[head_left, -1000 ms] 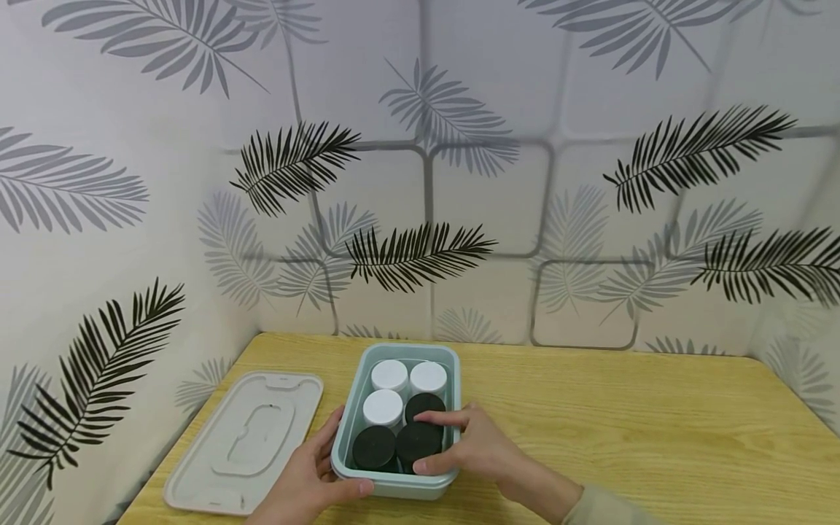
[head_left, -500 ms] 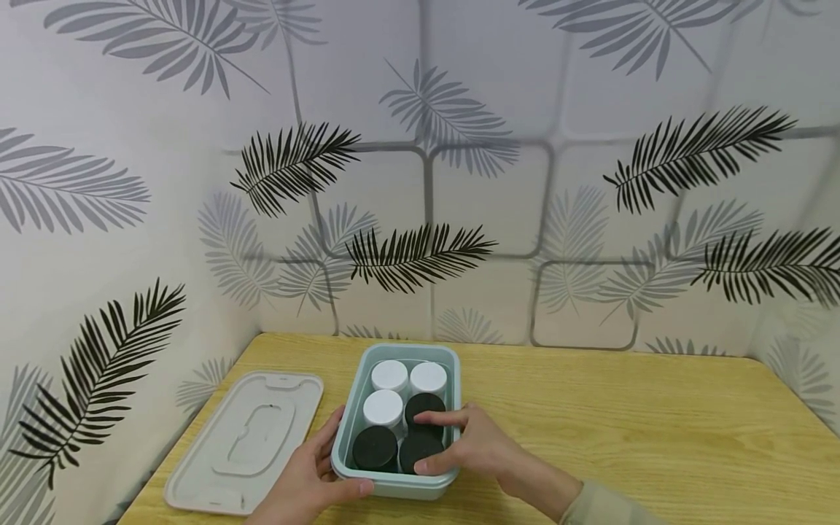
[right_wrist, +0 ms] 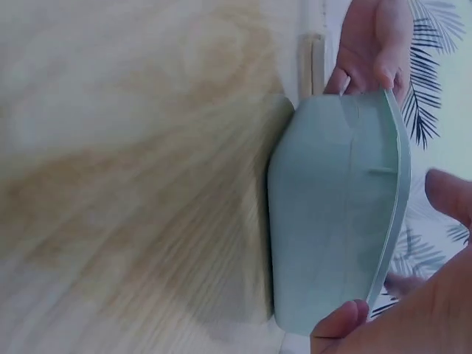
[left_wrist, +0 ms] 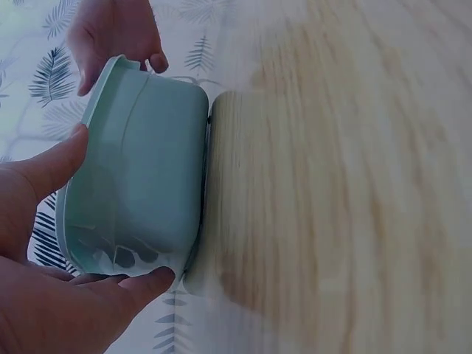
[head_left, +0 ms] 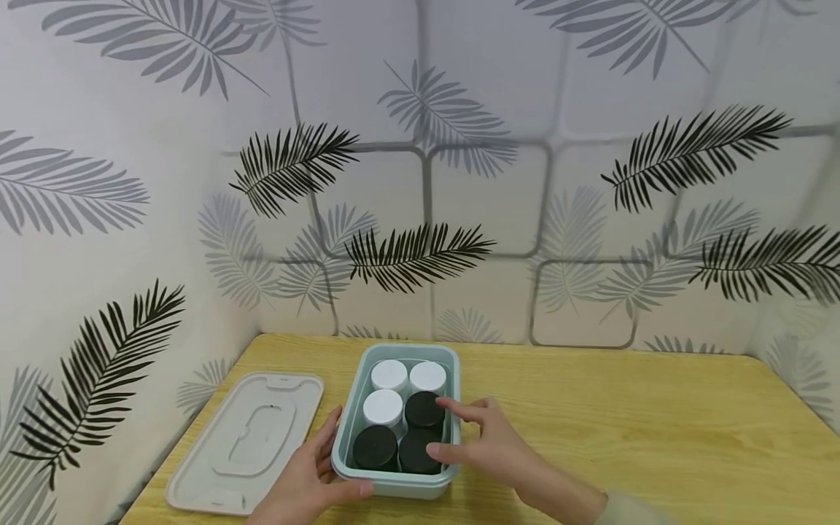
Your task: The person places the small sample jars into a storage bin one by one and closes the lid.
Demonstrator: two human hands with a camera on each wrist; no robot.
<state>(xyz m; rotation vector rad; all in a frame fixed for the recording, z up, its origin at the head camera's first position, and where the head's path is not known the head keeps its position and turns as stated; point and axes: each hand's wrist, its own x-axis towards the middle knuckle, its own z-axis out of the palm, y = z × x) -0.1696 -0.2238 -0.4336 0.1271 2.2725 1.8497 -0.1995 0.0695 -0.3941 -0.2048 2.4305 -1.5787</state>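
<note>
A pale green-blue plastic box point(head_left: 400, 479) stands on the table, holding three white-lidded jars point(head_left: 383, 407) and three black-lidded jars point(head_left: 375, 447). My left hand point(head_left: 305, 477) grips its near left corner, thumb on the front rim and fingers along the side. In the left wrist view, that hand's fingers reach down the outer wall of the box point(left_wrist: 151, 162). Over the right rim is my right hand point(head_left: 495, 446), its index finger and thumb extended above the black lids with nothing held. Right wrist view: one finger of it lies against the box's point(right_wrist: 332, 199) outside.
To the left of the box lies a light grey rectangular lid point(head_left: 252, 441), flat on the wooden table point(head_left: 623, 430). Behind the table's back edge rises a wall covering point(head_left: 485, 299) with a leaf pattern.
The black-lidded jar under my right hand has sunk lower into the box, level with its neighbours. The right hand has drawn back to the right off its lid. My left hand has kept its place.
</note>
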